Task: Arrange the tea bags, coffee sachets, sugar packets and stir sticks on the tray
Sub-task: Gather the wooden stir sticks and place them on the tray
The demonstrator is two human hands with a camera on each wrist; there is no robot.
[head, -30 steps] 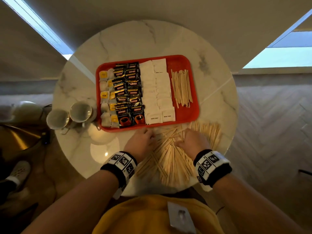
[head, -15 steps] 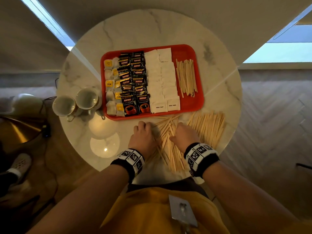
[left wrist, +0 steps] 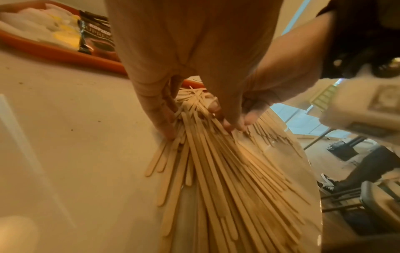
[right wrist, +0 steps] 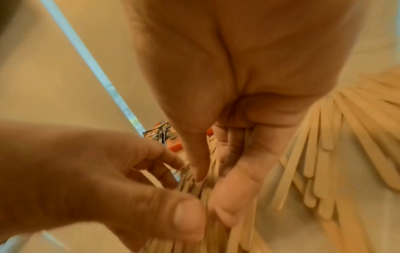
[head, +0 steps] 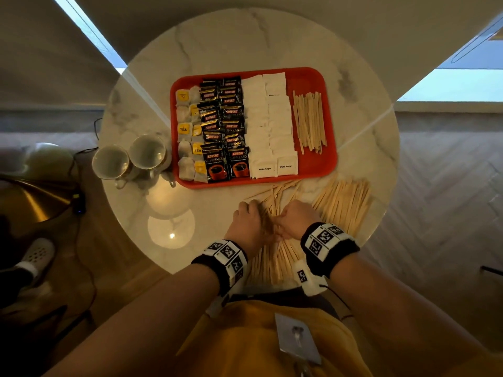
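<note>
1. A red tray (head: 313, 77) sits on the far half of a round marble table (head: 217, 42).
2. On the tray, from left to right: tea bags (head: 187, 148) with yellow tags along the left edge, two columns of black coffee sachets (head: 226, 123), two columns of white sugar packets (head: 269, 123), and a small bunch of wooden stir sticks (head: 310, 121) lying near-to-far at the right side.
3. A much larger heap of loose stir sticks (head: 275, 259) lies on the table just near of the tray, with a fanned spread (head: 343, 205) to its right.
4. The left hand (head: 249, 227) is on the left side of the heap, fingers bent down and closed around a gathered sheaf; the left wrist view shows its fingertips (left wrist: 166, 126) pressed against the sticks at the table surface.
5. The right hand (head: 295, 219) is on the right side of the same sheaf, just beside the left hand, its thumb (right wrist: 197, 154) and curled fingers clasping the sticks.
6. The sheaf is pinched narrow between the two hands and flares out toward the near edge of the table.
7. Two empty cups (head: 130, 159) stand on the table just left of the tray.
</note>
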